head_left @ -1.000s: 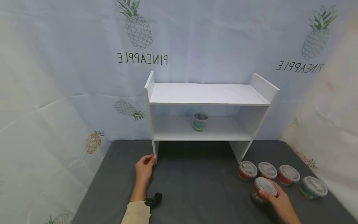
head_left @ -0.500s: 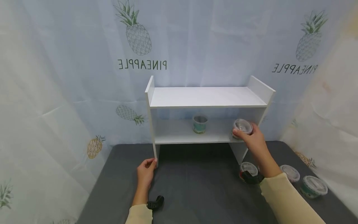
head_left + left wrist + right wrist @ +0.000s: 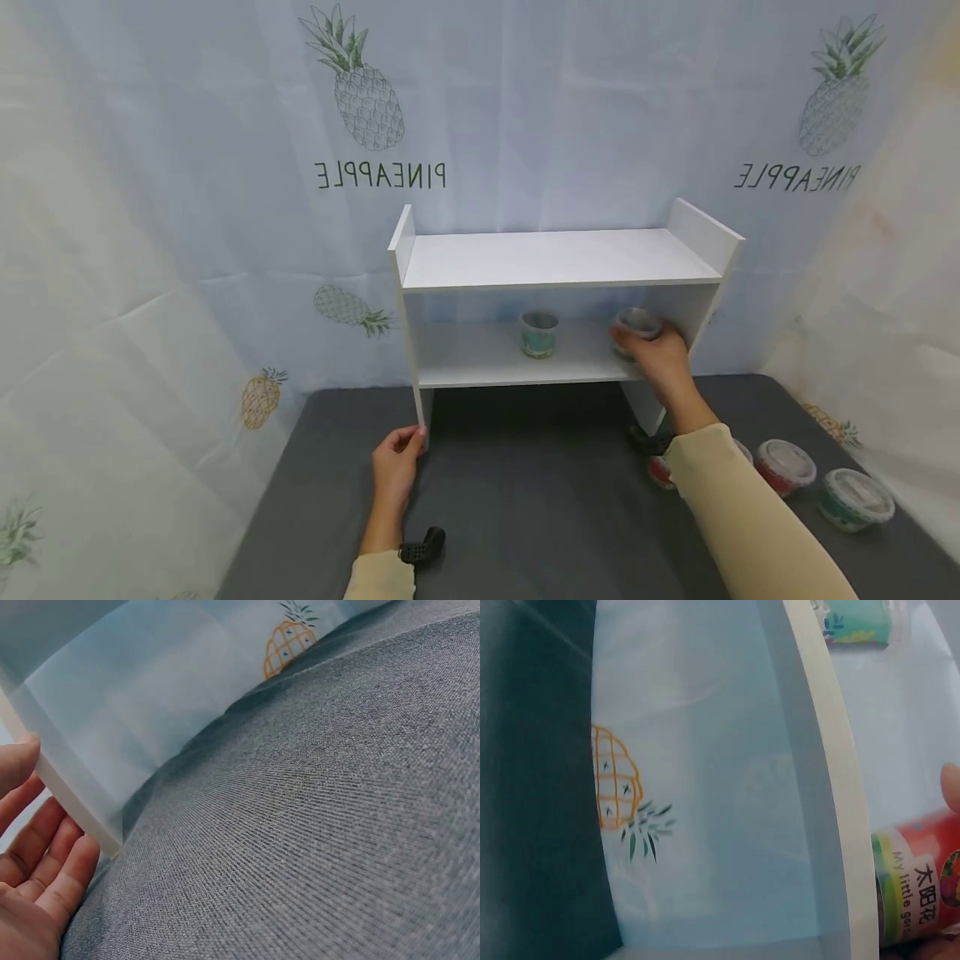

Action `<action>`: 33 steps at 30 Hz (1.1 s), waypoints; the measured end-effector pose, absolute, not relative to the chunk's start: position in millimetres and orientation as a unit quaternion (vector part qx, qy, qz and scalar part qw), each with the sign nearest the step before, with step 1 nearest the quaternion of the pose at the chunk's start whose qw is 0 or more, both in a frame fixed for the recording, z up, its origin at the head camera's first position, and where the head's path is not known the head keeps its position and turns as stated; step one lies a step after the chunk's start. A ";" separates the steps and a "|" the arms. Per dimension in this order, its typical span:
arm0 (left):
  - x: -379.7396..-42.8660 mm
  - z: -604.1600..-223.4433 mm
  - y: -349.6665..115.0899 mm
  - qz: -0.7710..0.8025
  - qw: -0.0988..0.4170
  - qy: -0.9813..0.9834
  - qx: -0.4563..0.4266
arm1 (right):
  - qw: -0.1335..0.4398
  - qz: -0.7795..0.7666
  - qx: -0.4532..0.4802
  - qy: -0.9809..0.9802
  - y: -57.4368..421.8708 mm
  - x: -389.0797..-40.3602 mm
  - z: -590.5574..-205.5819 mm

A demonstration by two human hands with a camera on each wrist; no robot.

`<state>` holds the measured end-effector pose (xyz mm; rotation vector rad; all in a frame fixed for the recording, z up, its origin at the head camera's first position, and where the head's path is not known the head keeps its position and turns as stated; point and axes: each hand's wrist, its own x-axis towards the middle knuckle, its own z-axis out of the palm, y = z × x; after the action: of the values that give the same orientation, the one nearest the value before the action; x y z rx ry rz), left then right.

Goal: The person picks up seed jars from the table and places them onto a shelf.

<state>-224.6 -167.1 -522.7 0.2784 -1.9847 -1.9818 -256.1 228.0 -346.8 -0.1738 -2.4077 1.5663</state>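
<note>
My left hand point(image 3: 395, 467) pinches the lower front edge of the shelf unit's left side panel point(image 3: 422, 408); thumb and fingers lie on either side of the white panel edge point(image 3: 79, 806) in the left wrist view. On the lower board of the white shelf unit point(image 3: 555, 260), near its right end, my right hand point(image 3: 663, 362) grips a clear-lidded plastic cup point(image 3: 637, 322). The right wrist view shows this cup's red label point(image 3: 922, 881) with printed lettering, just behind the board's front edge. Left of it, mid-board, stands a green-labelled cup point(image 3: 538, 336).
On the dark cloth-covered table point(image 3: 540, 500), at right, stand a red-labelled cup point(image 3: 785, 467) and a green-labelled cup point(image 3: 855, 500). Another red cup point(image 3: 660, 472) is partly hidden behind my right sleeve point(image 3: 738, 508). A pineapple-print curtain point(image 3: 570, 108) hangs close behind the shelf unit.
My right hand has carried the red-labelled cup from the table up to the shelf, then farther back and slightly left over the lower board. My left hand keeps holding the side panel.
</note>
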 end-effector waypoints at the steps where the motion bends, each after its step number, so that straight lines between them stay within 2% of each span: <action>1: -225.1 -521.5 -166.8 -0.696 0.162 -0.693 0.099 | 0.135 0.540 -0.060 -0.828 227.5 -256.8 -345.8; 11: -224.2 -517.1 -167.6 -0.701 0.169 -0.685 0.106 | 0.133 0.545 -0.062 -0.826 220.4 -259.0 -336.9; 16: -220.4 -521.7 -167.2 -0.700 0.164 -0.686 0.110 | 0.110 0.578 -0.070 -0.805 223.2 -257.0 -343.8; 20: -219.1 -525.8 -166.2 -0.699 0.165 -0.687 0.109 | 0.115 0.603 -0.054 -0.787 224.0 -252.0 -350.5; 26: -219.4 -525.2 -165.9 -0.700 0.165 -0.687 0.105 | 0.140 0.629 -0.033 -0.764 219.7 -234.4 -355.2; 33: -225.3 -521.3 -165.7 -0.689 0.163 -0.699 0.102 | 0.136 0.619 -0.053 -0.772 232.9 -198.8 -363.3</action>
<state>-225.3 -165.7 -521.3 0.2915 -1.9941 -1.9642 -198.8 232.9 -363.3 -0.1538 -2.2355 1.7909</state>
